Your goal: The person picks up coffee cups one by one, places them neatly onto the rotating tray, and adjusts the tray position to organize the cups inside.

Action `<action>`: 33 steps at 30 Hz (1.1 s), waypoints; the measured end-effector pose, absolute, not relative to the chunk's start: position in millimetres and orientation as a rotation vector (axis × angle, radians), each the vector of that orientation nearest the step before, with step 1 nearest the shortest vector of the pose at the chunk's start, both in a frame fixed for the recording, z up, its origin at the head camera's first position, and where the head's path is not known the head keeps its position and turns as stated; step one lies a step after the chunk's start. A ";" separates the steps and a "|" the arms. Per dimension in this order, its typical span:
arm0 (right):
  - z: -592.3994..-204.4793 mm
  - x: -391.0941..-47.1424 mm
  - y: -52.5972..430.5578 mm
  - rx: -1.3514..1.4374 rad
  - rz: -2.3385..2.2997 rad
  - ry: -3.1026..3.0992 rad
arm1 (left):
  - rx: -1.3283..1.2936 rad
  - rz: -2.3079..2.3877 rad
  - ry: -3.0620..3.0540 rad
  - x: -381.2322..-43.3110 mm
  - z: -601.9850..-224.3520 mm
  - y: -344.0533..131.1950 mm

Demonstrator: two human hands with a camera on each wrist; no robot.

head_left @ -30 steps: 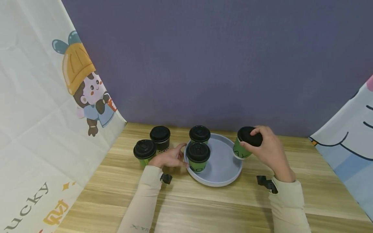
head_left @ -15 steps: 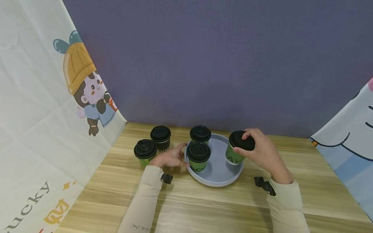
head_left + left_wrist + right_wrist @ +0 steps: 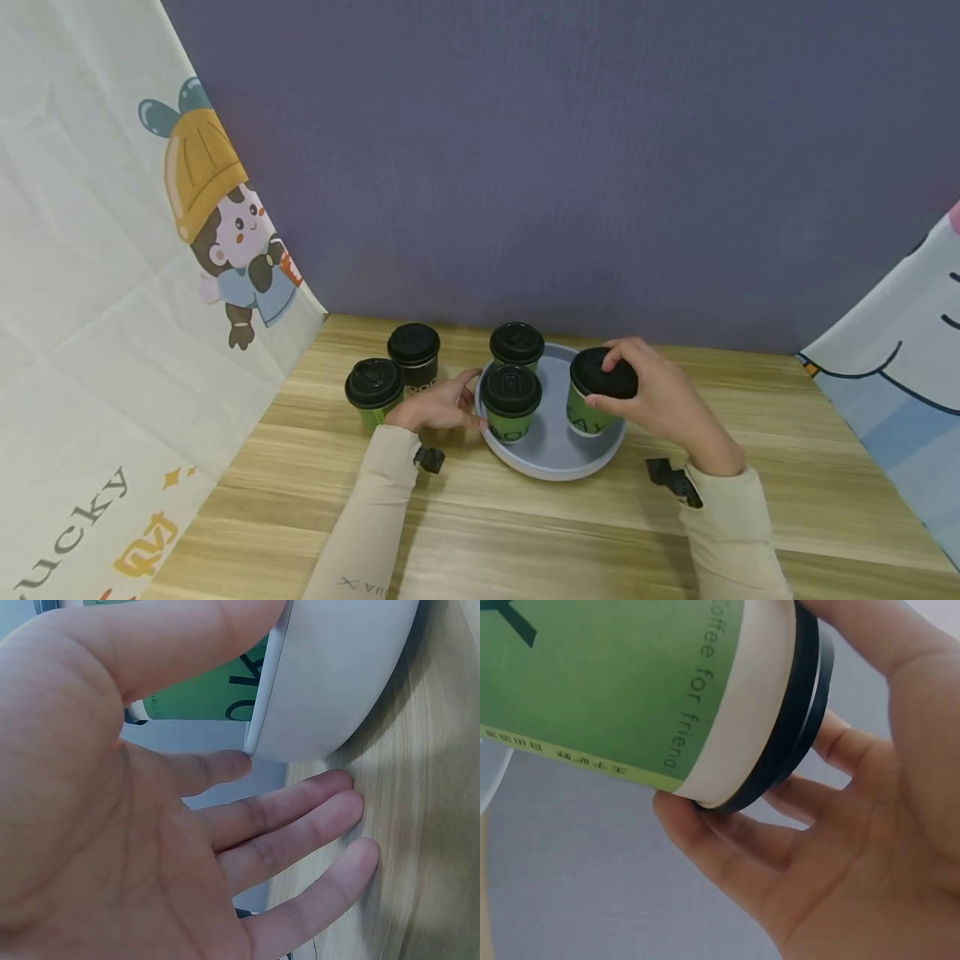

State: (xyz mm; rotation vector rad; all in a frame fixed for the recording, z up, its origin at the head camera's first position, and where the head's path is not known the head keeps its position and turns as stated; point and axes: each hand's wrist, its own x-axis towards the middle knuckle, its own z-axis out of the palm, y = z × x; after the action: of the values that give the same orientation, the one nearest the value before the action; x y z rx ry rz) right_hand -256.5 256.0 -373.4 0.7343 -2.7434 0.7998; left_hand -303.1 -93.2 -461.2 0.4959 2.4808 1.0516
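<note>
My right hand (image 3: 663, 400) grips a green paper coffee cup (image 3: 587, 414) by its black lid, thumb on one side and fingers on the other. The cup tilts slightly over the right part of the round grey-blue tray (image 3: 551, 462); whether its base touches the tray I cannot tell. In the right wrist view, the cup (image 3: 622, 682) shows the printed words "Coffee for friend". My left hand (image 3: 438, 406) rests at the tray's left edge. In the left wrist view, its thumb and index finger (image 3: 214, 769) touch the rim, the other fingers extended. Two lidded green cups, front (image 3: 510, 404) and rear (image 3: 516, 343), stand on the tray's left side.
Left of the tray, a black lidded cup (image 3: 414, 354) and a green lidded cup (image 3: 373, 390) stand on the wooden table (image 3: 525, 533). Behind rises a dark purple-grey panel (image 3: 525, 167). A white cloth (image 3: 75, 250) with a cartoon figure hangs at the left.
My right hand has carried its coffee cup left and toward me, from the tray's right rim to over its inside. The left hand, tray and other cups stay put.
</note>
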 end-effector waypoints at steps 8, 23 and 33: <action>-375.5 -257.5 249.2 0.794 0.807 -2.789 | 0.495 1.065 2.473 -303.2 -460.8 -92.9; -376.5 -251.2 233.4 0.883 0.851 -2.840 | 0.492 1.068 2.468 -301.4 -460.8 -94.9; -377.1 -247.3 223.9 0.946 0.840 -2.876 | 0.443 1.126 2.428 -300.2 -461.9 -97.6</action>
State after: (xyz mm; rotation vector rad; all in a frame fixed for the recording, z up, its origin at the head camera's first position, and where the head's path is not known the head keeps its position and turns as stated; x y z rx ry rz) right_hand -247.3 223.9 -377.1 0.9457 -2.8759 0.8398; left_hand -300.2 -97.6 -461.9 0.4433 2.4280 1.1256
